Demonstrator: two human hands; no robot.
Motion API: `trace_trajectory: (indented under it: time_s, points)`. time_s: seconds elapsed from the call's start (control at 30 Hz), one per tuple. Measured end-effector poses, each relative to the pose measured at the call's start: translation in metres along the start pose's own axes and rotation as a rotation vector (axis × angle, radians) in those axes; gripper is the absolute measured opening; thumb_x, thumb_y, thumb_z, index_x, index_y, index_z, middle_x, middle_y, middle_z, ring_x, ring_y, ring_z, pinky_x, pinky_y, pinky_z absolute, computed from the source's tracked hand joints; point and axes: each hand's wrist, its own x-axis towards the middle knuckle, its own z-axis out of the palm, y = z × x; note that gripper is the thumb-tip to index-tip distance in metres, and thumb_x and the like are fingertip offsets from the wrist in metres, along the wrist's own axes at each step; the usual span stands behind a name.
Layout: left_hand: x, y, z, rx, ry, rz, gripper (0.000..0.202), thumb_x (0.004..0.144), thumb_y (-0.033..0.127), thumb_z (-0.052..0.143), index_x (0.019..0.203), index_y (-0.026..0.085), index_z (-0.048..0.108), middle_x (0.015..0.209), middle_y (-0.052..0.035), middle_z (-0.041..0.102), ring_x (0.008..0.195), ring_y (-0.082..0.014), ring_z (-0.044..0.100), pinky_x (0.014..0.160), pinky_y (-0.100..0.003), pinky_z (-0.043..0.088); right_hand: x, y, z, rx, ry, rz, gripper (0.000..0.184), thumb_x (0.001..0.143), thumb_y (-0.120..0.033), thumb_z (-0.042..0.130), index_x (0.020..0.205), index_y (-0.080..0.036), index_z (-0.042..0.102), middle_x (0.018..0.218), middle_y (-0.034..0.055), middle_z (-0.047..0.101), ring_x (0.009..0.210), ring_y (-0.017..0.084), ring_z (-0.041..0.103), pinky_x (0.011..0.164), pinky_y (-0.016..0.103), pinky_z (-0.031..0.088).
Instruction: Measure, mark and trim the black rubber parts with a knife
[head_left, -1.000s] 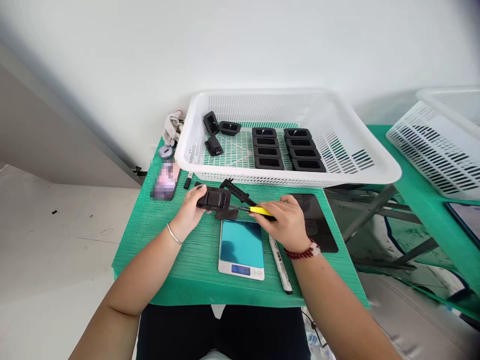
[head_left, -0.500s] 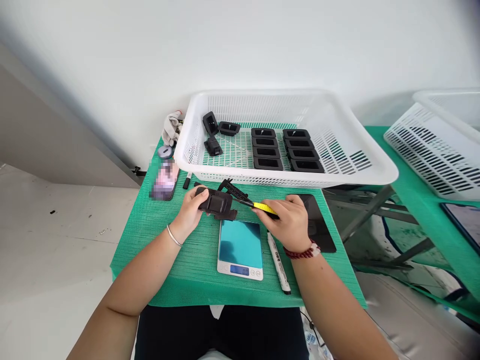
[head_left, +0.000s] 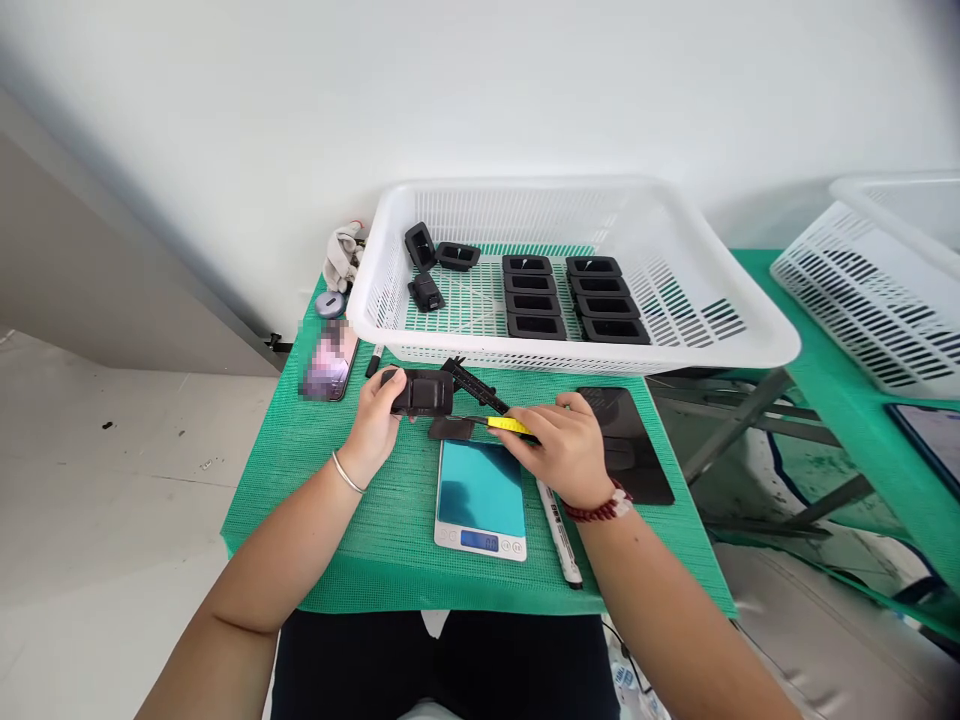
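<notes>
My left hand [head_left: 376, 415] grips a black moulded part [head_left: 424, 392] with a rectangular recess, thumb on top. My right hand [head_left: 562, 445] is closed around a yellow utility knife [head_left: 507, 425]. Its thin blade points left and reaches the lower right corner of the part; whether it touches cannot be made out. Just below the blade is a flat dark piece [head_left: 451, 429] at the top edge of a digital scale [head_left: 481, 490]. A black caliper [head_left: 474, 385] lies behind the knife. Beside the scale, under my right hand, rests a white marker [head_left: 559, 535].
A white plastic basket [head_left: 592, 355] holding several black parts [head_left: 531, 283] stands at the back of the green table [head_left: 300, 520]. At left are a phone [head_left: 341, 360], a round case [head_left: 330, 304] and a glove [head_left: 343, 258]. A black flat slab [head_left: 637, 450] lies at right.
The black part has turned more level and shifted slightly left and up. My right hand has brought the knife left and a little down, towards the part's lower right corner.
</notes>
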Motion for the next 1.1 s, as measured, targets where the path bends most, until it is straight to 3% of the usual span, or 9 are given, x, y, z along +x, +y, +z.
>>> trace_trajectory:
  time_s: [0.7,0.83,1.1]
  points:
    - [0.0033,-0.0042,-0.0014,-0.067,0.065,-0.039,0.033,0.072,0.046,0.071,0.071,0.017,0.055,0.066,0.0019,0.051,0.055,-0.0087,0.051,0.043,-0.021,0.038,0.0006,-0.0040,0.0027,-0.044,0.058,0.063,0.016,0.085,-0.034,0.063,0.083,-0.019,0.063,0.067,0.0012,0.071,0.056,0.013,0.060,0.069,0.034,0.033]
    - [0.0043,-0.0049,-0.0020,-0.085,0.049,-0.063,0.031,0.072,0.044,0.071,0.071,0.017,0.056,0.066,0.0021,0.052,0.054,-0.0088,0.051,0.043,-0.021,0.038,0.0005,-0.0035,0.0031,-0.007,0.028,0.032,0.016,0.085,-0.034,0.063,0.083,-0.019,0.062,0.067,0.0006,0.071,0.055,0.012,0.059,0.070,0.034,0.034]
    - [0.0042,-0.0048,-0.0030,-0.117,-0.001,-0.149,0.035,0.070,0.049,0.071,0.070,0.018,0.054,0.060,0.0020,0.052,0.051,-0.0102,0.051,0.041,-0.022,0.036,0.0003,-0.0015,0.0000,0.082,0.052,0.105,0.013,0.084,-0.033,0.064,0.082,-0.020,0.063,0.066,-0.0001,0.071,0.056,0.013,0.060,0.069,0.034,0.035]
